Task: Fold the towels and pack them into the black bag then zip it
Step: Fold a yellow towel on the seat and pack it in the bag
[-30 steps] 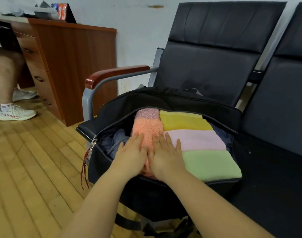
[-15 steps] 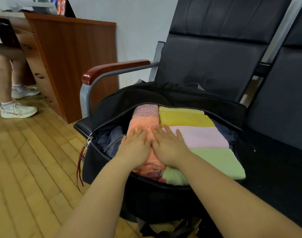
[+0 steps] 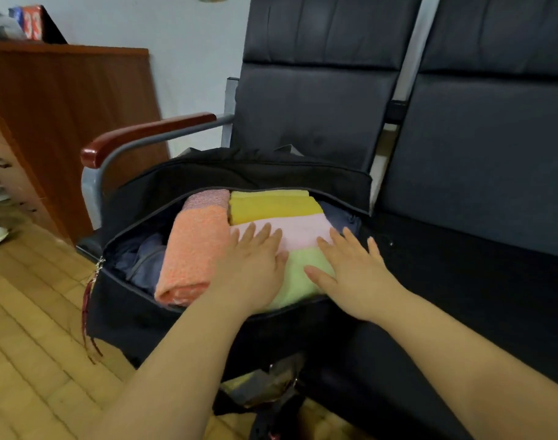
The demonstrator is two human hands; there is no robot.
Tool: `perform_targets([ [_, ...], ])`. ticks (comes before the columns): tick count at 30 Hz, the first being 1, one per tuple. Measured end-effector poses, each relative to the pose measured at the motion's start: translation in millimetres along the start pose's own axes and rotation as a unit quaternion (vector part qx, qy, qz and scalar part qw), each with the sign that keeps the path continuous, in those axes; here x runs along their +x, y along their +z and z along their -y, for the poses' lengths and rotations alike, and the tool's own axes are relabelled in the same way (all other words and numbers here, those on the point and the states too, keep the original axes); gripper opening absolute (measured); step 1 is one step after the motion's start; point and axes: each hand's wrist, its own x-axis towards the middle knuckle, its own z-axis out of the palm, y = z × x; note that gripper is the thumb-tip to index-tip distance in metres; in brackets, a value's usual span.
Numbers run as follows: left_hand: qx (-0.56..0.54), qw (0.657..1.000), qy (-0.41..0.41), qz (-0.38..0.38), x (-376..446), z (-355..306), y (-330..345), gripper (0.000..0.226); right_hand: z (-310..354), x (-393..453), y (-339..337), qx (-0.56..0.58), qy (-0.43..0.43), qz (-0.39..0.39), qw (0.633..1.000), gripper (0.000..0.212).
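Two bare hands lie flat on folded towels packed inside a black bag (image 3: 188,315) that sits, unzipped, on the seat of a dark padded chair (image 3: 319,100). Left hand (image 3: 255,265) rests with straight, slightly spread fingers across the pink towel (image 3: 303,231) and the green towel (image 3: 299,281), just beside the orange towel (image 3: 195,249). Right hand (image 3: 353,274) lies palm down, fingers splayed, on the green towel near the bag's right end, its fingertips reaching the pink towel; neither hand grasps anything. Orange towel runs lengthwise along the left of the stack, with a yellow towel (image 3: 271,208) at the back, the pink one in the middle and the green one nearest the camera. Dark blue fabric (image 3: 144,258) shows in the bag's left end, and a red tassel (image 3: 88,300) hangs from the zip pull at the bag's left corner. Beside the chair's wooden-topped armrest (image 3: 144,134) stands a brown wooden cabinet (image 3: 64,122) on a pale wood floor (image 3: 33,344). A second dark seat (image 3: 493,154) adjoins on the right.
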Motion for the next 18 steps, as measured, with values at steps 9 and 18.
perform_targets([
  [9, -0.02, 0.975, 0.217, 0.052, -8.0, -197.7, 42.8, 0.05, -140.6, -137.7, -5.5, 0.033, 0.13, 0.008, 0.991, 0.067],
  [18, -0.036, 0.937, 0.329, 0.109, -36.6, -351.1, 99.2, 0.048, -277.0, -268.7, -0.2, 0.069, 0.321, 0.035, 0.944, 0.074],
])
